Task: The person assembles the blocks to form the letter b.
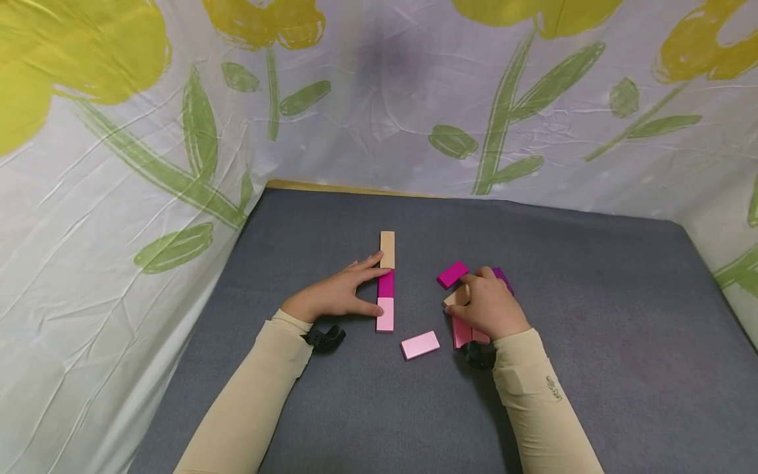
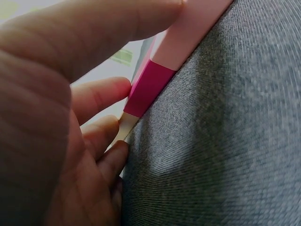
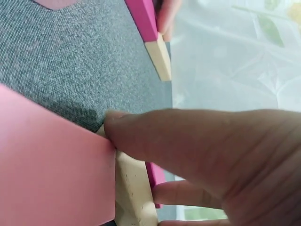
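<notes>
A straight row on the cloth joins a plain wooden block (image 1: 387, 245), a magenta block (image 1: 385, 284) and a light pink block (image 1: 385, 319). Along its left side lies my left hand (image 1: 337, 294), thumb touching the pink block and extended fingertips against the magenta and wooden ones. Between thumb and fingers, my right hand (image 1: 493, 306) pinches another wooden block (image 3: 134, 188), right beside salmon-pink blocks (image 1: 462, 334). A loose magenta block (image 1: 453, 274) lies just beyond that hand. Partly hidden behind its fingers is a purple block (image 1: 503, 279).
A loose light pink block (image 1: 420, 345) lies between the hands, nearer the front. Dark grey cloth (image 1: 331, 421) covers the table. White sheeting with painted flowers (image 1: 391, 118) hangs behind and at the sides.
</notes>
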`<state>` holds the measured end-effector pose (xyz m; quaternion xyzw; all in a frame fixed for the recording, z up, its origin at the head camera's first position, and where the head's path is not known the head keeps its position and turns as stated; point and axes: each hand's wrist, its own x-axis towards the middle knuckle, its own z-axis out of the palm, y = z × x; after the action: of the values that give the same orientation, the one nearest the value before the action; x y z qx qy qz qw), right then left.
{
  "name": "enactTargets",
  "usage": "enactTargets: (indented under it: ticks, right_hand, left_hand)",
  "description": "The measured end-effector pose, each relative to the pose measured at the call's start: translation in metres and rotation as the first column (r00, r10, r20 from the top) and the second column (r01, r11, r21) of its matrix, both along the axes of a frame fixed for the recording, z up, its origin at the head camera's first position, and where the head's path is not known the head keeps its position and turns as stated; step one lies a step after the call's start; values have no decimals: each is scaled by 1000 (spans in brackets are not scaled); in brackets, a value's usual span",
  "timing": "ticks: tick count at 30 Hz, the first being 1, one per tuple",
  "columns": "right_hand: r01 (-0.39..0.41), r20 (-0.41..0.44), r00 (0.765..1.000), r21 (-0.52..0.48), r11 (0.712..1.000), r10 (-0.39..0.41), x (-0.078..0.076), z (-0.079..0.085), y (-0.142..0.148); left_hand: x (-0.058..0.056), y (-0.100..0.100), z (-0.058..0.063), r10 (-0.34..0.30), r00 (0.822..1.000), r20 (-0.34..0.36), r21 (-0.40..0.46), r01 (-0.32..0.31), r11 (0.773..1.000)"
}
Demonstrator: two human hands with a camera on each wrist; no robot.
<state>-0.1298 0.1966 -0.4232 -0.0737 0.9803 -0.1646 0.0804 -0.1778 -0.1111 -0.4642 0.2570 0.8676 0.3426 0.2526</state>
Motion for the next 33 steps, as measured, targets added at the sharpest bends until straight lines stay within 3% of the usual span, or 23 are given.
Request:
enactTargets:
  ticks: [11,20,33]
  right_hand:
    - [7,2,1000,-64,998,-7,0,-1,1]
    - [-2,-56,998,4,1000,2,5,7,-4]
    - [-60,-76,995,10,998,61,18,21,-25]
  left_hand:
    - [0,-1,-2,-3,1000,-7,24,3,1000]
    - [-1,-1,-3,-1,1000,-7,10,1,1000]
    - [-1,-1,-2,-4,1000,-18,10,4,1000]
